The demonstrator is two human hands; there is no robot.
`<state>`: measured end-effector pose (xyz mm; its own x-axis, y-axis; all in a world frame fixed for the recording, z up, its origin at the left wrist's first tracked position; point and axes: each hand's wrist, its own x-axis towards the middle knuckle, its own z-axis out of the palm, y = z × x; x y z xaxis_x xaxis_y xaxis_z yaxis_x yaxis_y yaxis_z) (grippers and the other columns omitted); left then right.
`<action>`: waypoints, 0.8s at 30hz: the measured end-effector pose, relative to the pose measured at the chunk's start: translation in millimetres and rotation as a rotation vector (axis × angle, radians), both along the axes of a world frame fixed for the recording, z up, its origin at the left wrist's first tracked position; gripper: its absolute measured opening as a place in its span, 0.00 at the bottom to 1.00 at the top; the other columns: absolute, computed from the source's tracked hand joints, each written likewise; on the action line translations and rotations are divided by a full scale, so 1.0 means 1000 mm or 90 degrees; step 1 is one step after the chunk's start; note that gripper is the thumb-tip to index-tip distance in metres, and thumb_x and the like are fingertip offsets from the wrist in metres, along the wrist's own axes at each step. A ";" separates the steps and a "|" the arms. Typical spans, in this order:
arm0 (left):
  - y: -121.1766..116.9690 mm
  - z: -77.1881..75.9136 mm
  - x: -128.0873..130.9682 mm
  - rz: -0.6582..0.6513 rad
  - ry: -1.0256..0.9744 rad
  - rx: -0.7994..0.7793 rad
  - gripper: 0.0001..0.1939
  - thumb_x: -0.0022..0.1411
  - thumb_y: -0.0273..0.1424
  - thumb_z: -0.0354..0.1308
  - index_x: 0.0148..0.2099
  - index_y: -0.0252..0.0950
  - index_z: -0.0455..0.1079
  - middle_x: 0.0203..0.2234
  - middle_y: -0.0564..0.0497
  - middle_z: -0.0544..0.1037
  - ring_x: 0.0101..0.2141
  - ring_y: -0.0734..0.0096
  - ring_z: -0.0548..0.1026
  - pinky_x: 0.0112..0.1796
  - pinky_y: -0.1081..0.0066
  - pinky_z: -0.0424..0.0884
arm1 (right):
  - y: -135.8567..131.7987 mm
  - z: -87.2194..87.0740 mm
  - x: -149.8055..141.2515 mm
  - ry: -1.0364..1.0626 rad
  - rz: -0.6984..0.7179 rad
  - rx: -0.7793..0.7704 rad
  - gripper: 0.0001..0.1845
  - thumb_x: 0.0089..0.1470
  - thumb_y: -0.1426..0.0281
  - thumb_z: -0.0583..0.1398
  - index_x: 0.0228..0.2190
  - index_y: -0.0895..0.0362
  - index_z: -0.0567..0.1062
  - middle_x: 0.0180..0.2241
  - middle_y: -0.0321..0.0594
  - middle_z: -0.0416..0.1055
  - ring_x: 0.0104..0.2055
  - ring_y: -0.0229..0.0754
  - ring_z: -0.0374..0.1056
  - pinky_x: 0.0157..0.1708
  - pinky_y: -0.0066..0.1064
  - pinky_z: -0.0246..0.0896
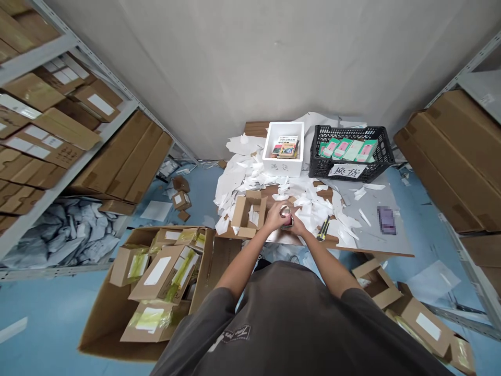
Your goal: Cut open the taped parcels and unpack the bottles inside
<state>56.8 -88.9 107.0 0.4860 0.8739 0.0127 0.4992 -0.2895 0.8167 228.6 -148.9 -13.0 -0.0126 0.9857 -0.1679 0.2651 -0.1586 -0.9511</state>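
Note:
At the front edge of the table, my left hand (pixel 276 216) is closed around a small item (pixel 286 216) with a pale round ring on top and a dark red part below. My right hand (pixel 298 226) grips the same item from the other side. Its exact kind is too small to make out. Just left of my hands stands an open cardboard box (pixel 239 211) with white paper inside. A yellow and black utility knife (pixel 323 228) lies to the right of my right hand. Torn white paper (pixel 250 177) is spread over the wooden table (pixel 287 237).
Behind stand a white foam box (pixel 282 168) with books and a black crate (pixel 350 169) with green-edged packs. A blurred purple item (pixel 386 220) lies at the right. A big carton (pixel 104 313) of taped boxes is at lower left; shelves (pixel 58 193) flank the table.

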 end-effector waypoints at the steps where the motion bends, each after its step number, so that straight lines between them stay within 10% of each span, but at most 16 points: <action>1: -0.004 -0.006 0.002 0.015 0.013 -0.003 0.37 0.56 0.28 0.70 0.68 0.39 0.71 0.60 0.40 0.74 0.58 0.50 0.75 0.60 0.56 0.72 | -0.002 -0.004 -0.002 -0.022 -0.006 -0.008 0.44 0.39 0.63 0.76 0.57 0.55 0.71 0.58 0.47 0.76 0.57 0.54 0.72 0.62 0.47 0.65; 8: -0.024 -0.047 0.020 0.095 0.221 -0.032 0.37 0.58 0.36 0.73 0.68 0.39 0.71 0.60 0.35 0.73 0.65 0.38 0.65 0.64 0.47 0.65 | -0.004 -0.026 -0.005 -0.109 -0.021 -0.014 0.39 0.43 0.68 0.70 0.58 0.54 0.70 0.55 0.51 0.79 0.52 0.57 0.76 0.54 0.45 0.70; 13: -0.020 -0.071 0.001 0.163 -0.005 -0.042 0.31 0.64 0.41 0.70 0.66 0.39 0.73 0.69 0.35 0.67 0.72 0.41 0.58 0.70 0.49 0.55 | -0.003 -0.038 -0.005 -0.111 -0.034 -0.005 0.39 0.43 0.67 0.71 0.58 0.52 0.70 0.54 0.47 0.79 0.52 0.56 0.76 0.52 0.43 0.71; 18: -0.004 -0.094 -0.017 0.398 -0.213 -0.407 0.24 0.71 0.39 0.61 0.64 0.35 0.72 0.60 0.34 0.77 0.62 0.50 0.73 0.61 0.54 0.70 | -0.003 -0.042 -0.005 -0.078 -0.033 -0.016 0.40 0.42 0.64 0.75 0.56 0.52 0.72 0.55 0.47 0.79 0.54 0.56 0.75 0.54 0.43 0.69; 24: -0.010 -0.109 -0.015 0.341 -0.267 -0.560 0.25 0.67 0.40 0.68 0.62 0.37 0.75 0.48 0.41 0.83 0.46 0.62 0.81 0.50 0.63 0.77 | -0.003 -0.042 -0.007 -0.025 -0.058 -0.020 0.44 0.39 0.64 0.75 0.58 0.53 0.71 0.57 0.48 0.77 0.56 0.56 0.73 0.58 0.46 0.66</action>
<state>42.3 -98.8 -1.6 0.1460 0.7549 -0.6393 0.0228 0.6435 0.7651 221.7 -151.6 -55.1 0.0834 0.9767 -0.1978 0.2858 -0.2137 -0.9342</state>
